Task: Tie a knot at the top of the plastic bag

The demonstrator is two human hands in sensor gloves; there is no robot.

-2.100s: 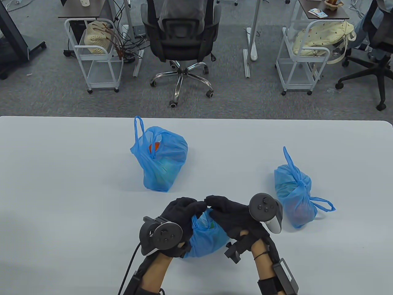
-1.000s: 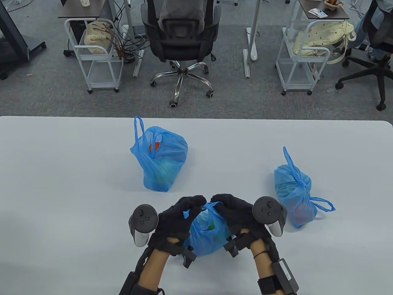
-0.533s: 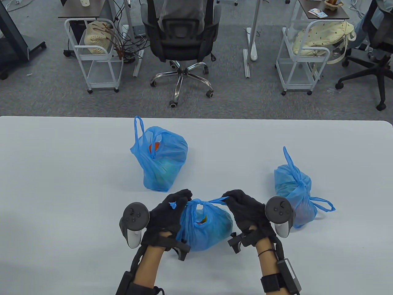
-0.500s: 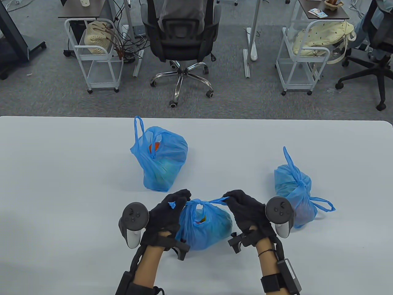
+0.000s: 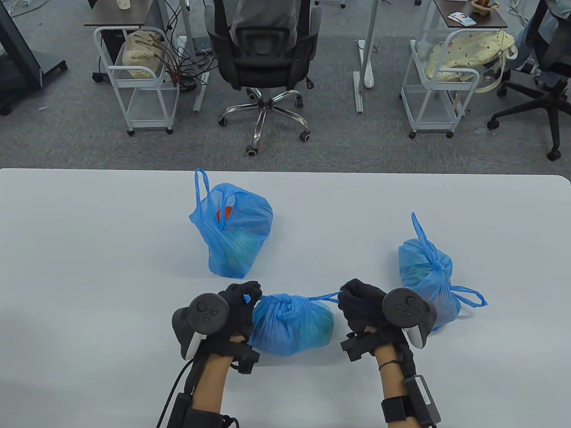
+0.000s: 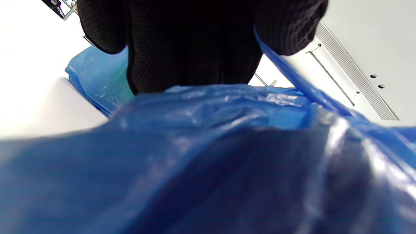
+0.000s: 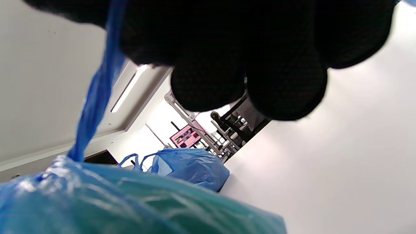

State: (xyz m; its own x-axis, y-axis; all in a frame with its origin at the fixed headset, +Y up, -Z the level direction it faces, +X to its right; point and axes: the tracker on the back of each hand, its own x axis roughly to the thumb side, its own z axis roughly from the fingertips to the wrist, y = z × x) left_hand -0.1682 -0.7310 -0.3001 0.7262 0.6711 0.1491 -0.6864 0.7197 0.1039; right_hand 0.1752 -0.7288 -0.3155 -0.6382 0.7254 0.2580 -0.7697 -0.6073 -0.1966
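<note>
A filled blue plastic bag (image 5: pixel 292 323) sits on the white table (image 5: pixel 89 249) near the front edge, between my hands. Its top is gathered into a tight bunch (image 5: pixel 285 304). My left hand (image 5: pixel 238 298) grips the bag's left handle end (image 5: pixel 246 298) close to the bag. My right hand (image 5: pixel 359 301) grips the right handle (image 5: pixel 323 298), which runs taut from the bunch to the fist. The bag fills the left wrist view (image 6: pixel 208 156), with the handle (image 6: pixel 286 74) pinched under my fingers. In the right wrist view the handle (image 7: pixel 97 91) stretches up from the bag (image 7: pixel 130 208) into my fist.
A second blue bag (image 5: pixel 234 227) with loose handles stands further back at centre. A third blue bag (image 5: pixel 430 276), tied at its top, lies just right of my right hand. Office chairs and carts stand on the floor beyond the table's far edge.
My hands have pulled apart sideways, each with a handle. The bag's open mouth has drawn shut into a tight bunch and the right handle has gone taut.
</note>
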